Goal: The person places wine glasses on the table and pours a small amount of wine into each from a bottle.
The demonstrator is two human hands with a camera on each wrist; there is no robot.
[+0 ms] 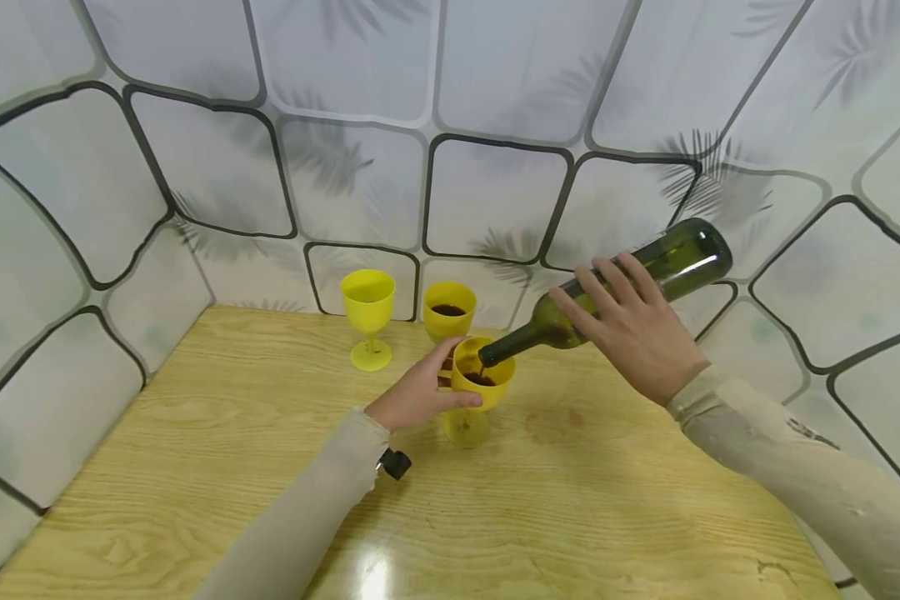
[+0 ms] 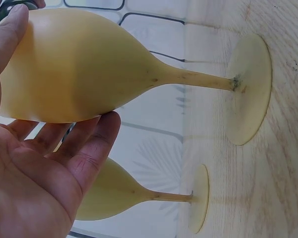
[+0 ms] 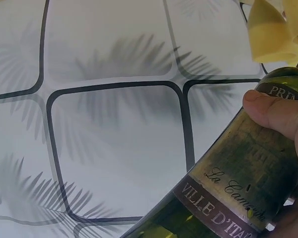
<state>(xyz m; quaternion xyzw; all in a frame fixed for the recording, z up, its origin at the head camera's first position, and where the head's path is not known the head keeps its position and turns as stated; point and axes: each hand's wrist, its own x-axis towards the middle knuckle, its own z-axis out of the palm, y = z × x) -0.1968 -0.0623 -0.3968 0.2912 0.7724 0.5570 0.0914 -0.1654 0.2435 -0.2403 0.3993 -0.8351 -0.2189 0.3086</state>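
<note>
My left hand [image 1: 425, 390] holds a yellow goblet [image 1: 499, 385] around its bowl, thumb on the near side and fingers behind. In the left wrist view the goblet [image 2: 84, 64] has a slim stem and a round foot at the table. Tilted neck-down, a green wine bottle [image 1: 543, 321] is gripped around its body by my right hand [image 1: 633, 329]. The bottle's mouth is over the goblet's rim, and a thin dark stream runs into dark liquid inside. The right wrist view shows the label of the wine bottle [image 3: 228, 183] and the right thumb [image 3: 273, 114] across it.
Behind the held goblet stands a second yellow goblet [image 1: 450, 302] with dark liquid in it. A third yellow goblet [image 1: 368, 304] stands to its left. All are on a wood-grain table [image 1: 195, 433], whose back edge meets a patterned wall [image 1: 360, 192].
</note>
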